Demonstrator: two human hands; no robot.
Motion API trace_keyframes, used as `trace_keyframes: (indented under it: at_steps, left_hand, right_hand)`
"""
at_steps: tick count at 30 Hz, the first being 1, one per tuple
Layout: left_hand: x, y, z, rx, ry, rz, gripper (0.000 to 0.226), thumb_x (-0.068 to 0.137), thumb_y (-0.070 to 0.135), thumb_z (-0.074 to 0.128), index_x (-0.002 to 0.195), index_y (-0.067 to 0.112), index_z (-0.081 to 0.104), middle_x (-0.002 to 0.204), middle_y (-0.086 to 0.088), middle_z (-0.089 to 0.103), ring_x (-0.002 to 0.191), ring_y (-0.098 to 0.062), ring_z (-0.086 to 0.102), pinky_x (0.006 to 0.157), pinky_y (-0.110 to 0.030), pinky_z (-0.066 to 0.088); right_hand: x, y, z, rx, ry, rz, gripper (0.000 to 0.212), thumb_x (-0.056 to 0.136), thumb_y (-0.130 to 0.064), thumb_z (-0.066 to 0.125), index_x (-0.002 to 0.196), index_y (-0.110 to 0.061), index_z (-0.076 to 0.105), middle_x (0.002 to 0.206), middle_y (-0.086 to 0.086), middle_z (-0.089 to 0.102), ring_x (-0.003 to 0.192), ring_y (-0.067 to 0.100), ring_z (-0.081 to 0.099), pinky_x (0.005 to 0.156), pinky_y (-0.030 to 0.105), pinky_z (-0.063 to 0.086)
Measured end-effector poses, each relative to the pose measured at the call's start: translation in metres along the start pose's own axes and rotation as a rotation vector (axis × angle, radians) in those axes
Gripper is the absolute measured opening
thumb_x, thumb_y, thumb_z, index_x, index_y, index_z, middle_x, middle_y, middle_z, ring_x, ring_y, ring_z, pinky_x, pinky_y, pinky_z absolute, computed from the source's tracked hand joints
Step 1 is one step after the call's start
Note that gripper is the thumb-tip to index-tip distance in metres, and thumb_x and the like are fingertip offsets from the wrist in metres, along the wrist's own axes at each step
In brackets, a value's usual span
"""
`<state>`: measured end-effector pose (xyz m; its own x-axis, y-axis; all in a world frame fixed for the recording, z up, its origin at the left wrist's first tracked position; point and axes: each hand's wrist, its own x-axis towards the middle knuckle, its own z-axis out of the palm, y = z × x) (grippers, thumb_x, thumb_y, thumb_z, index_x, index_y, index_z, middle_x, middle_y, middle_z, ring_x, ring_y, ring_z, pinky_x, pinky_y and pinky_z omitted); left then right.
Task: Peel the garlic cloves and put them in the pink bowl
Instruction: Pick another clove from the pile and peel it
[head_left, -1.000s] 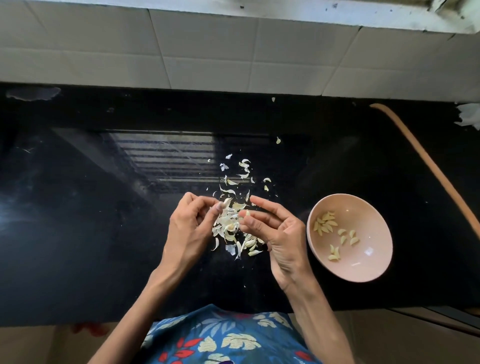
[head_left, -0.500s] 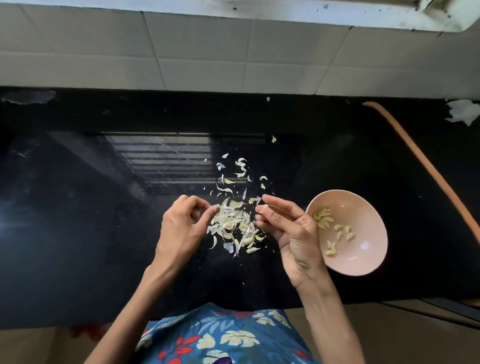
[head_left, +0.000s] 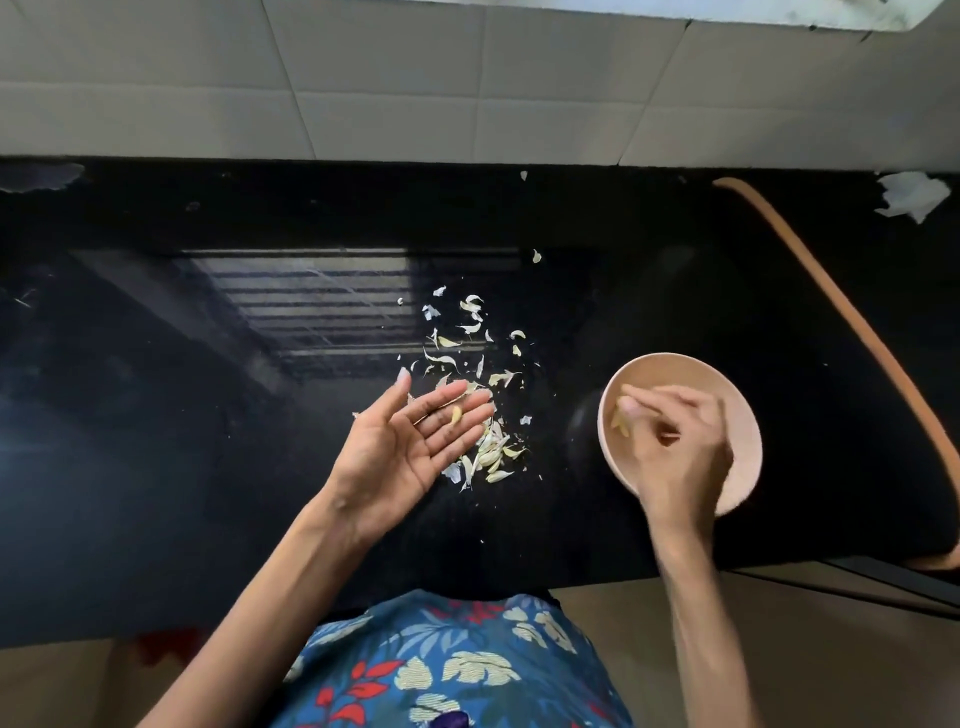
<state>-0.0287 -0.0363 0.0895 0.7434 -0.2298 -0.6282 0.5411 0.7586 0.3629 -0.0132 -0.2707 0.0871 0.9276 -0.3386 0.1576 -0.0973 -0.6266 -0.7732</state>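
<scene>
While the left hand (head_left: 410, 447) lies open, palm up, with 1 pale scrap (head_left: 456, 415) on its fingers, the right hand (head_left: 675, 441) hovers blurred over the pink bowl (head_left: 691, 371). Whether it pinches the small, pale yellow garlic clove (head_left: 620, 418) cannot be told. Light, firm and probably slick, the clove seems best pinched across its middle.

Glossy black counter (head_left: 208, 467), pale pink bowl (head_left: 727, 375), cream-white garlic skins (head_left: 488, 453), off-white wall tiles (head_left: 363, 104), blue clothing (head_left: 457, 670) printed with red and cream leaves.
</scene>
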Motion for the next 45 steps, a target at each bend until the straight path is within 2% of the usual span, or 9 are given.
trace_keyframes:
  at_steps: [4,12,18,25,29,31,35,38,45]
  left_hand:
    - [0.000,-0.009,0.005,0.024,-0.011,0.006,0.057,0.103,0.045,0.037,0.130,-0.002,0.056,0.130,-0.020,0.064,0.114,-0.026,0.067,0.101,-0.037,0.051]
    - [-0.002,-0.027,-0.002,0.126,-0.037,0.063,0.050,0.105,0.036,0.033,0.140,0.006,0.051,0.140,-0.016,0.058,0.122,-0.019,0.058,0.106,-0.031,0.045]
    - [0.001,-0.006,-0.016,0.609,0.235,0.447,0.022,0.101,0.023,0.053,0.119,0.026,0.066,0.129,0.001,0.067,0.124,-0.013,0.060,0.113,-0.035,0.042]
    - [-0.009,0.002,-0.035,0.819,0.492,0.554,0.012,0.079,0.005,0.081,0.089,0.013,0.079,0.079,-0.005,0.078,0.080,-0.025,0.076,0.084,-0.042,0.061]
    - [-0.004,-0.009,-0.032,1.133,0.611,0.587,0.019,0.076,0.046,0.083,0.077,0.028,0.077,0.065,0.008,0.074,0.064,-0.009,0.071,0.066,-0.033,0.060]
    - [0.000,-0.012,-0.033,1.257,0.633,0.623,0.031,0.079,0.061,0.073,0.077,0.030,0.076,0.071,0.011,0.074,0.069,-0.008,0.070,0.068,-0.034,0.057]
    - [0.008,-0.014,-0.039,1.306,0.491,0.728,0.023,0.090,0.044,0.069,0.083,0.024,0.077,0.095,0.012,0.073,0.085,-0.011,0.068,0.076,-0.037,0.055]
    - [0.011,-0.013,-0.039,1.301,0.458,0.749,0.021,0.091,0.038,0.069,0.083,0.020,0.077,0.095,0.011,0.073,0.085,-0.009,0.067,0.074,-0.028,0.052]
    - [0.014,-0.013,-0.038,1.246,0.448,0.748,0.020,0.092,0.035,0.070,0.084,0.018,0.077,0.092,0.011,0.074,0.082,-0.005,0.068,0.074,-0.018,0.050]
  right_hand:
    - [-0.025,-0.038,0.038,0.260,-0.362,-0.001,0.012,0.084,-0.022,0.079,0.092,-0.031,0.079,0.092,-0.012,0.072,0.083,0.011,0.070,0.074,0.036,0.059]
    - [-0.040,-0.040,0.067,0.217,-0.444,0.065,0.011,0.078,-0.007,0.081,0.081,-0.017,0.076,0.084,-0.005,0.072,0.076,0.007,0.067,0.075,0.025,0.055]
    - [-0.029,-0.032,0.043,0.741,-0.466,0.468,0.016,0.079,0.006,0.076,0.087,-0.005,0.070,0.083,0.018,0.073,0.074,0.023,0.071,0.071,0.031,0.061]
    - [-0.060,0.004,0.047,0.234,-0.655,0.445,0.023,0.067,-0.002,0.088,0.075,-0.021,0.078,0.067,0.002,0.074,0.060,0.013,0.065,0.070,0.043,0.060]
    - [-0.071,0.005,0.053,0.028,-0.705,0.357,0.014,0.070,-0.014,0.089,0.068,-0.020,0.076,0.064,-0.005,0.072,0.060,0.014,0.068,0.067,0.028,0.057]
    - [-0.072,0.003,0.056,-0.063,-0.737,0.285,0.011,0.074,-0.017,0.086,0.070,-0.019,0.076,0.063,-0.008,0.068,0.063,0.011,0.062,0.062,0.019,0.048]
    - [-0.078,-0.004,0.063,-0.226,-0.749,0.204,0.010,0.080,-0.016,0.079,0.074,-0.013,0.072,0.072,-0.002,0.070,0.072,0.013,0.054,0.062,0.024,0.032]
    - [-0.082,-0.005,0.066,-0.272,-0.725,0.210,0.012,0.081,-0.005,0.072,0.071,-0.011,0.067,0.059,-0.018,0.055,0.072,0.016,0.054,0.060,0.023,0.026]
    - [-0.084,-0.006,0.069,-0.337,-0.754,0.169,0.014,0.079,-0.006,0.072,0.069,-0.012,0.063,0.082,0.002,0.074,0.081,0.023,0.062,0.064,0.028,0.034]
